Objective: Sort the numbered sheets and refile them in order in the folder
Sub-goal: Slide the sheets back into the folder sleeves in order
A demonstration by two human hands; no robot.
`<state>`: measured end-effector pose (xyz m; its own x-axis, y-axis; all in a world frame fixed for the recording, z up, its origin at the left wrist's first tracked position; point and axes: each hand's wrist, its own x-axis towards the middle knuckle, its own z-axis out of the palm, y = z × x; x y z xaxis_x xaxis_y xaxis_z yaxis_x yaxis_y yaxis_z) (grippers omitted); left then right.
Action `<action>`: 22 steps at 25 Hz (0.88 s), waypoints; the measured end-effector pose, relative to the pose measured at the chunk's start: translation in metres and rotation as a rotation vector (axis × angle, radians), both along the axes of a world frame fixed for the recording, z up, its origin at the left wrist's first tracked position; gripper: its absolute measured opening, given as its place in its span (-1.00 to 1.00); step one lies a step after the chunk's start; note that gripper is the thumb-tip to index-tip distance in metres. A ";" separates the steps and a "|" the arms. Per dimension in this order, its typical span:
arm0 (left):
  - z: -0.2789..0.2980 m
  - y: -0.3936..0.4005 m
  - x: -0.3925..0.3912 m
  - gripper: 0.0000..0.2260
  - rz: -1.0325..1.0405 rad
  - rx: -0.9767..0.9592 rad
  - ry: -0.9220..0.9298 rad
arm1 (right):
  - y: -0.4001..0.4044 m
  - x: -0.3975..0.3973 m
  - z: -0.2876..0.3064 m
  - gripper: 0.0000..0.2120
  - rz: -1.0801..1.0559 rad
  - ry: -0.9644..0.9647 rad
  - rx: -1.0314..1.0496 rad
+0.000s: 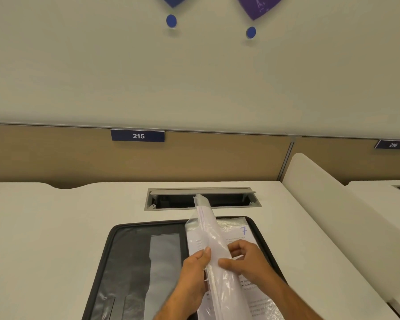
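One folder [134, 269], black, zip edge, lies open flat on the white desk [56, 239] at 6 o'clock of the frame. Its left half shows dark inner pockets, one grey panel in the middle. Its right half carries a stack of plastic sleeves; the top sheet [238, 232] is printed, with a handwritten blue "7" at its 1 o'clock corner. How many sleeves lie in that stack: can't tell.

Two hands in view, both on one raised sleeve [206, 218]. It stands on edge above the folder's spine, tilted, top end pointing to 12 o'clock and overlapping the cable tray. It holds white paper; no number readable on it.

Left hand [192, 273]: at 7 o'clock of the sleeve, fingers curled, thumb pressed on its left face, pinching it. Right hand [245, 259]: at 4 o'clock of the sleeve, thumb and index finger pinching its right face, the other fingers bent loosely behind. The two hands sit just beside each other, with the sleeve between them.

One cable tray [202, 198], grey, lid flipped up, is set in the desk at 12 o'clock of the folder, near but apart from it.

Two number plates are on the tan partition: "215" [138, 135] at 11 o'clock and "216" [393, 144] at 2 o'clock. One white divider [321, 192] runs along the desk's right side. On the wall at 12 o'clock: two blue dots and two dark shapes, cut off by the frame.
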<state>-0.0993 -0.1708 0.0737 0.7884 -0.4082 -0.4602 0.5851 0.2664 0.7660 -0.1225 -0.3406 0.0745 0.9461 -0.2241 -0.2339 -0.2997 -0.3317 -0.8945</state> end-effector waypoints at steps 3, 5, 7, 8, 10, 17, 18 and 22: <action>-0.003 0.000 -0.001 -0.75 0.017 0.044 -0.009 | -0.015 -0.001 -0.004 -0.63 -0.086 0.020 0.148; -0.006 0.000 0.000 -0.76 0.035 0.054 -0.013 | -0.030 -0.003 -0.007 -0.66 -0.192 0.027 0.243; -0.008 0.001 0.001 -0.79 0.074 0.031 -0.001 | -0.048 -0.002 -0.014 -0.66 -0.363 0.006 0.305; -0.008 0.002 0.001 -0.81 0.101 0.015 0.010 | -0.057 -0.002 -0.018 -0.67 -0.443 -0.013 0.335; -0.011 0.001 0.002 -0.83 0.154 -0.022 0.042 | -0.073 -0.002 -0.024 -0.68 -0.568 -0.056 0.356; -0.011 -0.019 -0.005 -0.78 0.177 -0.121 0.136 | -0.088 -0.008 -0.026 -0.73 -0.691 -0.156 0.259; -0.010 -0.021 -0.006 -0.78 0.179 -0.129 0.143 | -0.087 -0.008 -0.024 -0.70 -0.676 -0.137 0.310; -0.007 -0.030 -0.009 -0.77 0.177 -0.130 0.166 | -0.083 -0.006 -0.022 -0.62 -0.606 -0.047 0.439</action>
<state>-0.1087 -0.2008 0.0669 0.7708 -0.3351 -0.5418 0.6354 0.4658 0.6158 -0.1285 -0.4232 0.0528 0.6976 -0.6049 -0.3840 -0.2743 0.2696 -0.9231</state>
